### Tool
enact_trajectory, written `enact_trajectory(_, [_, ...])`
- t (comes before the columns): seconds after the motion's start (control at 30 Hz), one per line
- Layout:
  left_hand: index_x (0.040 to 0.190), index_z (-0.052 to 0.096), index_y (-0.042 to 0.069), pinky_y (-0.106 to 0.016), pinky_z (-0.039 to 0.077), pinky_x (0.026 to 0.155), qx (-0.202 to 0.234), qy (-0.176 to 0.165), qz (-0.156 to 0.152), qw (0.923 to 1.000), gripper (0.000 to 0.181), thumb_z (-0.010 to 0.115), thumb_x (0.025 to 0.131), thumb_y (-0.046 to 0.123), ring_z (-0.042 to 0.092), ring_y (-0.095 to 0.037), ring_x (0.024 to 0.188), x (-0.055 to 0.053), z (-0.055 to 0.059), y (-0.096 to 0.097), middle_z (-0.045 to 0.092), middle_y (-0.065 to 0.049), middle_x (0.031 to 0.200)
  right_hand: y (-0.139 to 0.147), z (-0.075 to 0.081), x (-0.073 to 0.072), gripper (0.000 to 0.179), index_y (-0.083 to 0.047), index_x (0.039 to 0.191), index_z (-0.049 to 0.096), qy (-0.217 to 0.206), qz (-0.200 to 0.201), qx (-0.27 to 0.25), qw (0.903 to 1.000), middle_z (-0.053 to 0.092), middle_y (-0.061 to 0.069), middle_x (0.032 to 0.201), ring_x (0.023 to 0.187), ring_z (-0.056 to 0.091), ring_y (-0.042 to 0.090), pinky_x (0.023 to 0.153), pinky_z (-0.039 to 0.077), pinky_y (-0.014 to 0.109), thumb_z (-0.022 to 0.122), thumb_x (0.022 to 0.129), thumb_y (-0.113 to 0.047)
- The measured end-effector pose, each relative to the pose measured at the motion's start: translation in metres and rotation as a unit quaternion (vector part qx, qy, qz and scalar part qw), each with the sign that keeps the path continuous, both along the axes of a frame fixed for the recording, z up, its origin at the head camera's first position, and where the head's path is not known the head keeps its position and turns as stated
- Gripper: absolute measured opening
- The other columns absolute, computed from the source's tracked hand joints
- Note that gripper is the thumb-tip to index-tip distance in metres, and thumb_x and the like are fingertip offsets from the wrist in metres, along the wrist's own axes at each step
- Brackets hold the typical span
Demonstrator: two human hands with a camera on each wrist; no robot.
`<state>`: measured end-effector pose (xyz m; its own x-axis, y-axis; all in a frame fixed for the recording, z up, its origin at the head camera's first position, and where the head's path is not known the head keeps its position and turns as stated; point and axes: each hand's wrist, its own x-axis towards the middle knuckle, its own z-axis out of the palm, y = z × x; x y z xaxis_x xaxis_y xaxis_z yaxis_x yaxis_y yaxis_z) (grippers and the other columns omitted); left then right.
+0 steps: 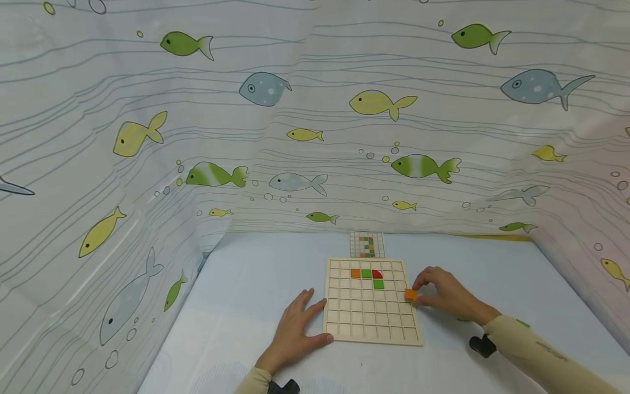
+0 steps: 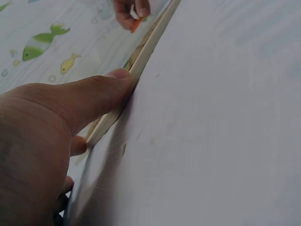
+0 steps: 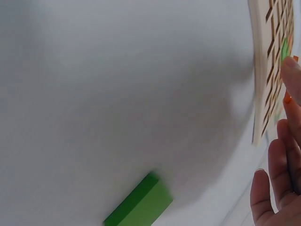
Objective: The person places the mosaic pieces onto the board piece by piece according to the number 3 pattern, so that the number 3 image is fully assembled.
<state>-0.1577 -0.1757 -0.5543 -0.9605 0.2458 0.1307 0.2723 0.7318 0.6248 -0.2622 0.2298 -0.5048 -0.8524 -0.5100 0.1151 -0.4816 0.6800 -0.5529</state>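
A wooden grid board point(image 1: 366, 317) lies on the table with an orange tile point(image 1: 355, 273), a green tile point(image 1: 366, 273) and a red tile with a rounded corner point(image 1: 377, 274) in a row. Below the red one sits a second green tile point(image 1: 378, 284). My right hand point(image 1: 445, 293) pinches an orange square tile point(image 1: 410, 295) between thumb and finger, over the board's right edge. My left hand point(image 1: 297, 331) touches the board's lower left edge, fingers spread; its thumb point(image 2: 101, 94) presses on the wooden rim point(image 2: 150, 49) in the left wrist view.
Behind the board lies a pattern card point(image 1: 367, 244) with a coloured grid. A green block point(image 3: 141, 202) rests on the table near the right wrist, partly hidden by the arm in the head view. A fish-print curtain point(image 1: 305, 153) surrounds the table.
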Motion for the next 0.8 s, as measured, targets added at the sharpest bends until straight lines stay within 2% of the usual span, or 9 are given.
enact_trajectory(0.23, [0.152,0.06,0.018,-0.075,0.028,0.122,-0.002,-0.001,0.002,1.0,0.079,0.078,0.087,0.06,0.03,-0.046,0.158,0.001,0.002,0.0,0.039,-0.02,0.168,-0.027,-0.003,-0.006,0.023,-0.023,0.096,0.075,-0.021,-0.005,-0.004,0.9998,0.069,-0.009,0.108,0.106,0.059,0.018,0.094,0.052,0.042,0.093,0.083,-0.028])
enact_trajectory(0.57, [0.152,0.059,0.019,-0.074,0.028,0.122,0.0,0.0,0.001,1.0,0.079,0.078,0.087,0.06,0.029,-0.045,0.159,-0.001,-0.001,0.0,0.038,-0.018,0.169,-0.048,-0.008,-0.008,0.025,-0.021,0.098,0.076,-0.014,0.01,-0.034,0.9993,0.07,-0.01,0.105,0.109,0.061,0.019,0.101,0.053,0.05,0.094,0.082,-0.027])
enact_trajectory(0.8, [0.151,0.06,0.019,-0.074,0.029,0.122,0.004,0.004,0.0,1.0,0.079,0.079,0.086,0.059,0.03,-0.046,0.158,0.001,-0.003,-0.001,0.039,-0.019,0.168,-0.055,-0.01,-0.009,0.023,-0.017,0.098,0.079,-0.006,0.029,-0.044,0.9986,0.072,-0.007,0.102,0.102,0.062,0.018,0.091,0.054,0.041,0.094,0.082,-0.025])
